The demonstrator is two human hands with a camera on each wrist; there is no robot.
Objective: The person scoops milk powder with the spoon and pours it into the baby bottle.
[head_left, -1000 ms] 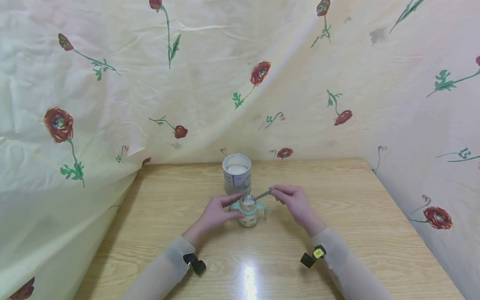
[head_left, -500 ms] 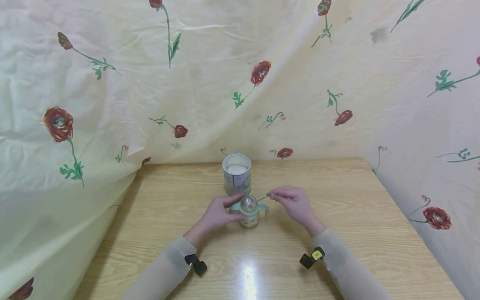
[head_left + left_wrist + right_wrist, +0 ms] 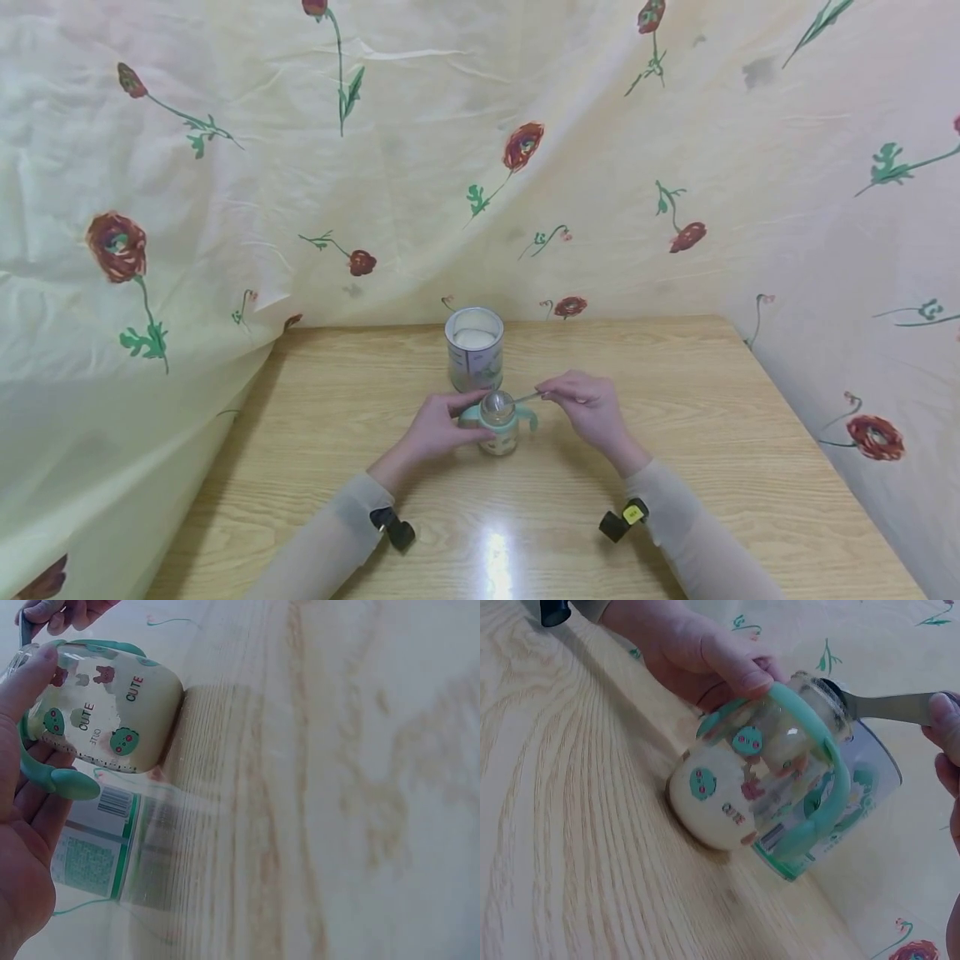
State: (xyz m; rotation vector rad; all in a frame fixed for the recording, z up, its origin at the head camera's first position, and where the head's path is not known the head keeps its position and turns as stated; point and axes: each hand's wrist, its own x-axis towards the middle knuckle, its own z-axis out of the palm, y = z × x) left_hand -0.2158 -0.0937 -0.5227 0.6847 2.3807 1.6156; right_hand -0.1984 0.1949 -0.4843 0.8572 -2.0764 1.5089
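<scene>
A clear baby bottle [image 3: 498, 439] with mint-green handles stands upright on the table, pale contents in its lower part. My left hand [image 3: 435, 427] holds it from the left, thumb on the near side near the neck, as the right wrist view also shows. From the right, my right hand [image 3: 592, 412] pinches the handle of a metal spoon [image 3: 896, 706] between thumb and fingers. The spoon's bowl is at the bottle's open mouth, its shiny surface showing in the head view. Whether any powder remains on it I cannot tell.
Just behind the bottle stands a tall open can [image 3: 475, 367] with white powder inside. The wooden table [image 3: 360, 358] ends at a flower-patterned cloth [image 3: 420, 167] hanging behind it and along both sides.
The spoon's handle has dropped lower, and its bowl, whitish at the mouth a second ago, now shows shiny metal. The bottle has shifted very slightly right; the can stays put.
</scene>
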